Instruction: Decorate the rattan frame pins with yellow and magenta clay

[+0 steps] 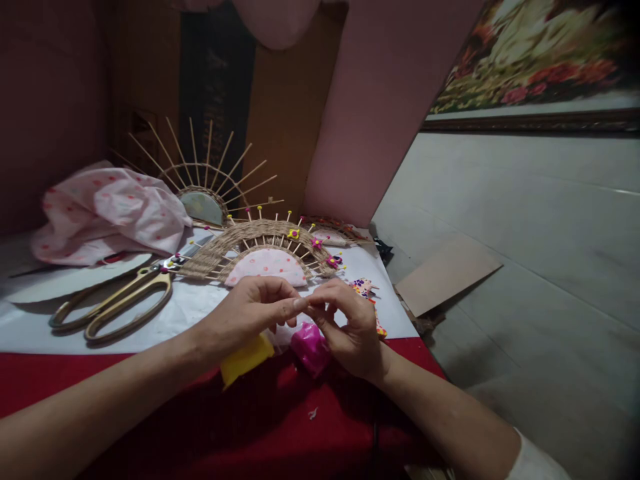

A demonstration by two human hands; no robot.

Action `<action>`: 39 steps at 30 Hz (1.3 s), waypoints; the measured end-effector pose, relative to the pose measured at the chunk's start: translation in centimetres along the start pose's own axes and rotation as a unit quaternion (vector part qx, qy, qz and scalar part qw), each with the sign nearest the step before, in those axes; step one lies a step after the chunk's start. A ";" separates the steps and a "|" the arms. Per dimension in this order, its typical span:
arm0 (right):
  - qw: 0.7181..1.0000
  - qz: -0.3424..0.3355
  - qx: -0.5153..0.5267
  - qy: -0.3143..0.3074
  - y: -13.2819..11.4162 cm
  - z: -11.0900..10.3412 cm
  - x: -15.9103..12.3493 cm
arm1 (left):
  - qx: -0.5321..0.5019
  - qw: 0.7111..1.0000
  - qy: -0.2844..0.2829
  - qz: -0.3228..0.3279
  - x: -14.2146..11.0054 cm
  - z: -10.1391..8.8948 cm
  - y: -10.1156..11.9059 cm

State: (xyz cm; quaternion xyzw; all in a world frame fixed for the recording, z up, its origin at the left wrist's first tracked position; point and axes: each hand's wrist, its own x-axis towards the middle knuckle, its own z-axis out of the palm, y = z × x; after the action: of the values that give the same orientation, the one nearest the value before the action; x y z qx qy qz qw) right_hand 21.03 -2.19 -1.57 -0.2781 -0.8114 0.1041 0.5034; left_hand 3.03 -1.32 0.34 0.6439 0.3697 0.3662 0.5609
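My left hand and my right hand meet at the fingertips over the table's front edge. Both are pinched closed, and whatever lies between the fingers is too small or hidden to make out. Just below them sit a shiny magenta packet and a yellow packet. Behind the hands lies a woven half-round fan shape with thin sticks, yellow and pink tips, and small flowers along its right side. Its centre is a pink dotted half-circle.
Large scissors rest at left beside a crumpled dotted cloth. A second stick frame leans against a cardboard box at the back. Patterned pieces lie right of the hands. Red cloth covers the front; cardboard lies beyond the right edge.
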 end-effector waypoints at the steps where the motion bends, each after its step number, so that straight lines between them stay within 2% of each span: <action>1: 1.000 0.005 0.002 0.001 0.0 0.0 0.1 | 0.000 1.000 0.003 0.002 0.0 0.0 0.0; 5: 0.999 0.029 -0.005 -0.020 -0.3 -0.2 0.9 | -0.018 1.000 0.007 0.022 0.2 -0.2 0.0; 9: 0.996 0.061 -0.042 -0.042 -0.6 -0.3 2.9 | -0.051 0.997 0.023 0.049 0.4 -0.7 -0.1; 12: 0.996 0.048 -0.054 -0.055 -0.5 0.4 4.5 | -0.080 0.994 0.048 0.051 0.5 -1.2 -0.1; 15: 0.998 0.039 -0.042 -0.040 -0.1 1.4 5.2 | -0.116 0.990 0.067 0.037 0.6 -1.7 0.0; 18: 0.998 0.067 -0.019 -0.011 0.3 2.1 4.8 | -0.136 0.987 0.078 0.019 0.7 -1.9 0.1; 21: 0.997 0.077 -0.005 -0.010 0.4 2.2 3.9 | -0.132 0.988 0.078 0.005 1.0 -1.9 -0.3; 29: 0.997 0.073 0.028 0.001 0.5 1.6 3.1 | -0.136 0.989 0.041 -0.038 1.2 -1.6 -1.1; 39: 0.999 0.034 0.016 -0.013 0.5 1.6 2.6 | -0.082 0.996 0.034 -0.015 1.3 -1.6 -1.2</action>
State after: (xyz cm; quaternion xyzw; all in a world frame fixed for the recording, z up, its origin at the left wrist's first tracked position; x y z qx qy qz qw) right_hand 18.95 -0.14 -0.55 -0.2959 -0.8063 0.1382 0.4931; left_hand 2.11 0.69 -0.61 0.5775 0.3663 0.4085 0.6046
